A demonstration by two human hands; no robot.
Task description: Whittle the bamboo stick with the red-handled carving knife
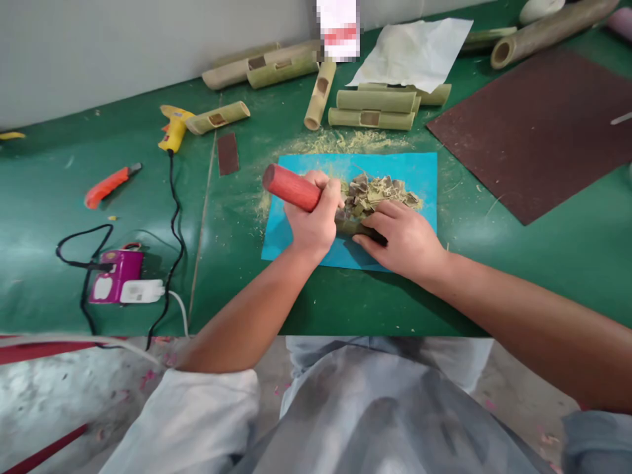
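My left hand (312, 217) is closed round the red wooden handle (290, 187) of a tool, whose working end is hidden behind my fingers. My right hand (402, 237) lies over a green bamboo piece (349, 227), fingers curled and pressing it down onto a blue mat (419, 174). A heap of bamboo shavings (378, 193) sits on the mat just beyond both hands.
Several cut bamboo tubes (375, 108) lie at the back, beside a white paper sheet (415, 52). A yellow glue gun (172, 128), orange utility knife (106, 186), purple box with a charger (118, 275) and cables are left. A brown sheet (538, 128) lies right.
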